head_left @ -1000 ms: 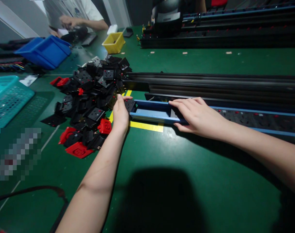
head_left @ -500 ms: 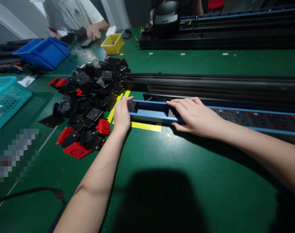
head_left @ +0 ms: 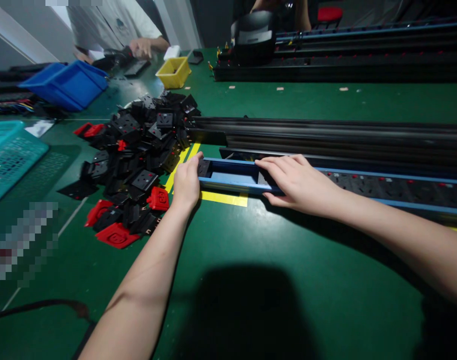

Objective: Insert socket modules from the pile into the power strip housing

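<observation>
A long blue channel lies across the green table, with black socket modules set in a row along its right part. One black socket module sits in its left end, and a bare stretch of channel separates it from the row. My left hand is closed around the channel's left end, against that module; some of its fingers are hidden. Farther right, my right hand grips the channel across its width, fingertips on the far edge and thumb on the near side, over the row's first module.
Left of the channel is a heap of black socket modules with red ones. Black rails run behind it. A teal basket, a blue bin and a yellow bin stand farther off. Another person's hand works at the back.
My left index finger, earlier stretched over the end module, is now drawn back at the channel's end. My right hand keeps its hold; the whole view has shifted slightly.
</observation>
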Motion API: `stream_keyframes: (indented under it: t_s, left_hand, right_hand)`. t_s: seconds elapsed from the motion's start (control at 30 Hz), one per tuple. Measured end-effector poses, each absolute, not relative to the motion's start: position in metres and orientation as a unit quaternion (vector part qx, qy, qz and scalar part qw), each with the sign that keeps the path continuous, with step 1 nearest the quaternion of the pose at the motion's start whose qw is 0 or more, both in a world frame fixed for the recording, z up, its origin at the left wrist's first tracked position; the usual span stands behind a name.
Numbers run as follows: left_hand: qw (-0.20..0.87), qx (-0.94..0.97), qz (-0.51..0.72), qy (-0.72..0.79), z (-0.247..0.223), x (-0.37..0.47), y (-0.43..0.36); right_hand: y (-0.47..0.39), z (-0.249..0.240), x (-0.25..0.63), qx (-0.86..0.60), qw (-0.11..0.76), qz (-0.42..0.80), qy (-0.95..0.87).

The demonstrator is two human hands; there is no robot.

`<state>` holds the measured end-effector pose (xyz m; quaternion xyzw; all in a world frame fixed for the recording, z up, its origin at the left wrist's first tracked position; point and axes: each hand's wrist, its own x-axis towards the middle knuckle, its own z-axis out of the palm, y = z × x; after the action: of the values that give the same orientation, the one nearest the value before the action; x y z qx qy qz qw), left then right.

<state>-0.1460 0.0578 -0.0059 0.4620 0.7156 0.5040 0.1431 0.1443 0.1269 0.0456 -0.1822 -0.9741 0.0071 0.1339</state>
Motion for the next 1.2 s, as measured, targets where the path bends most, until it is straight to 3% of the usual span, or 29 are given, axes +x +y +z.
stream_keyframes:
  t_s: [1.0, 1.2]
  left_hand:
    - [0.080, 0.565, 0.419, 0.706, -0.008, -0.138, 0.056]
    - [0.021, 0.484, 0.416, 0.769, -0.004, -0.130, 0.054]
  right_hand:
    - [0.126, 0.047, 0.144, -0.189, 0.127, 0.004, -0.974]
    - [0.127, 0.046, 0.144, -0.187, 0.127, 0.003, -0.974]
